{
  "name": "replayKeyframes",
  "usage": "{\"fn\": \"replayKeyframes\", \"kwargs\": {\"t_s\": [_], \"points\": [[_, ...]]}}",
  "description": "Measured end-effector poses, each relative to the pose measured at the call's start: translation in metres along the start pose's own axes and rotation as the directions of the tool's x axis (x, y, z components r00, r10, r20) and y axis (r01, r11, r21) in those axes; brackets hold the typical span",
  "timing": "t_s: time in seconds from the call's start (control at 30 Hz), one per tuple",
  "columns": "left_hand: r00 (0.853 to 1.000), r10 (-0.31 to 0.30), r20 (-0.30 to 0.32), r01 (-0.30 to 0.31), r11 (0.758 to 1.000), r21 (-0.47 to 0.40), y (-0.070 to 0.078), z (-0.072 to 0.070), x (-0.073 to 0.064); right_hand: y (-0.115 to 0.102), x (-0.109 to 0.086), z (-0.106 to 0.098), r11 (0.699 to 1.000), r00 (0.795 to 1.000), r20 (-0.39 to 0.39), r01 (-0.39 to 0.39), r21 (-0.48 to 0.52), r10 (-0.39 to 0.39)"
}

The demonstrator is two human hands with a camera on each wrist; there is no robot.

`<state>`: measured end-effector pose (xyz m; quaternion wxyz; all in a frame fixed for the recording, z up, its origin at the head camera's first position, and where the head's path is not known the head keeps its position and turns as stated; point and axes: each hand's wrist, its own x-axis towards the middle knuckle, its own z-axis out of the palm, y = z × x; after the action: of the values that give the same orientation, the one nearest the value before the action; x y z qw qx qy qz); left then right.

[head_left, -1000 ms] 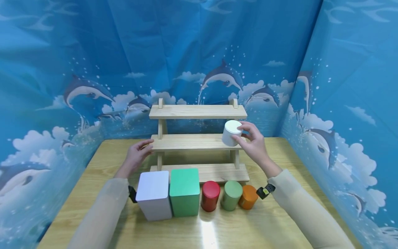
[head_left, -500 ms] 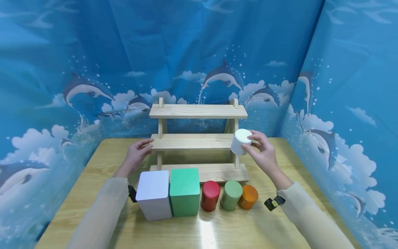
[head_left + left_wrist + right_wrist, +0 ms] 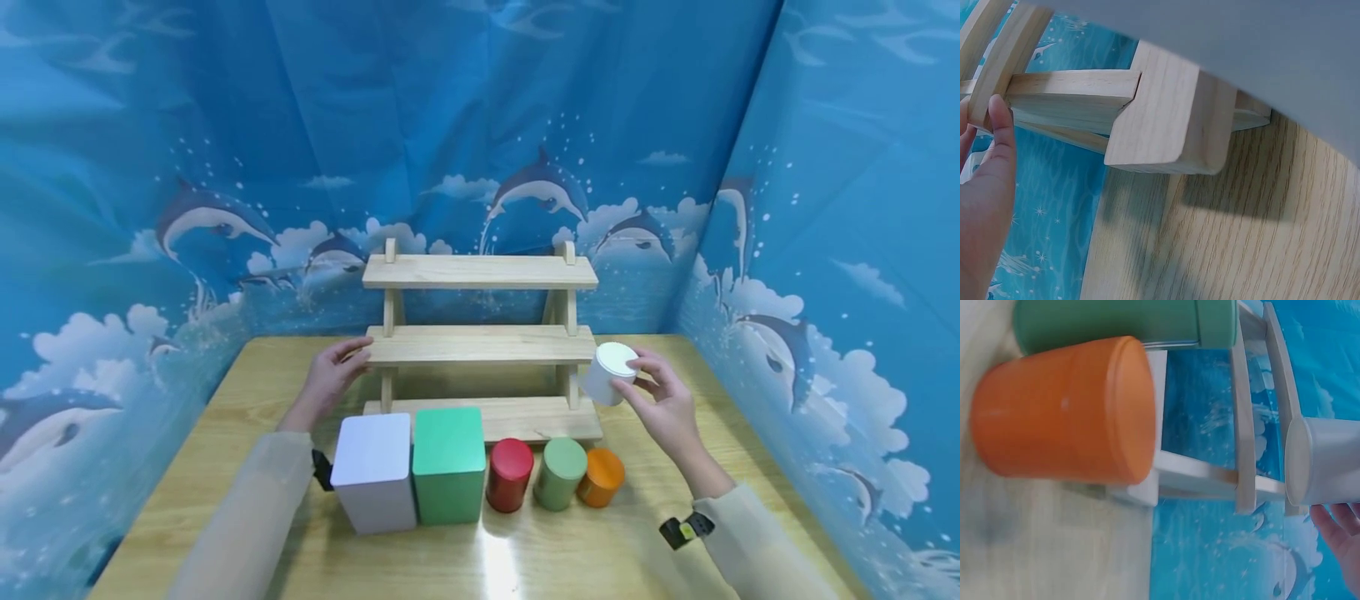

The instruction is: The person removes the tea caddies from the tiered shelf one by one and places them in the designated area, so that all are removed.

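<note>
My right hand (image 3: 663,404) holds a small white round canister (image 3: 609,375) between thumb and fingers, in the air beside the right end of the three-tier wooden shelf (image 3: 480,343). In the right wrist view the white canister (image 3: 1329,461) is at the right edge, fingertips along its side. My left hand (image 3: 330,379) is at the left end of the middle tier; in the left wrist view its thumb and fingers (image 3: 1002,125) pinch the end of that wooden board (image 3: 997,94). All three tiers are bare.
Before the shelf stand a white box (image 3: 373,467), a green box (image 3: 450,462), a red canister (image 3: 510,475), a light green canister (image 3: 560,473) and an orange canister (image 3: 601,477). Blue dolphin-print curtains (image 3: 450,125) stand behind and beside the wooden table (image 3: 600,558).
My right hand has moved right and down toward me with the white canister, from in front of the middle tier to past its right end. My left hand stays at the shelf.
</note>
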<state>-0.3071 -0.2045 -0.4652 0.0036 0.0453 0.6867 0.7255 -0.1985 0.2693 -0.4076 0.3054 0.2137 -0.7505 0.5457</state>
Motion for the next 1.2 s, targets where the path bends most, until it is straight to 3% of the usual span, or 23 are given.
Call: {"fn": "replayKeyframes", "kwargs": {"t_s": [0.23,0.4,0.57,0.8,1.0,1.2], "points": [[1.000,0.001,0.019,-0.001,1.000,-0.010,0.001,0.001,0.000,0.015,-0.015,-0.014,0.999,0.998,-0.048,0.035,-0.014,-0.036],[1.000,-0.008,0.029,0.009,1.000,-0.026,0.006,0.004,-0.006,0.022,-0.028,-0.022,0.999,0.997,-0.072,0.015,-0.033,-0.017],[0.999,-0.005,0.041,0.006,0.999,-0.032,0.002,0.001,-0.004,0.022,-0.040,-0.028,0.998,0.993,-0.103,-0.064,-0.027,0.061],[0.999,0.031,0.018,-0.031,0.999,-0.005,-0.002,-0.001,-0.001,0.018,-0.051,-0.034,0.997,0.990,-0.111,-0.081,0.015,0.082],[0.999,0.035,0.013,-0.035,0.999,-0.010,-0.001,0.000,-0.001,0.005,-0.064,-0.033,0.980,0.972,-0.154,-0.187,-0.063,0.176],[1.000,0.023,0.007,-0.023,0.999,-0.040,-0.002,0.000,-0.001,0.022,-0.080,-0.039,0.966,0.954,-0.189,-0.249,-0.072,0.231]]}}
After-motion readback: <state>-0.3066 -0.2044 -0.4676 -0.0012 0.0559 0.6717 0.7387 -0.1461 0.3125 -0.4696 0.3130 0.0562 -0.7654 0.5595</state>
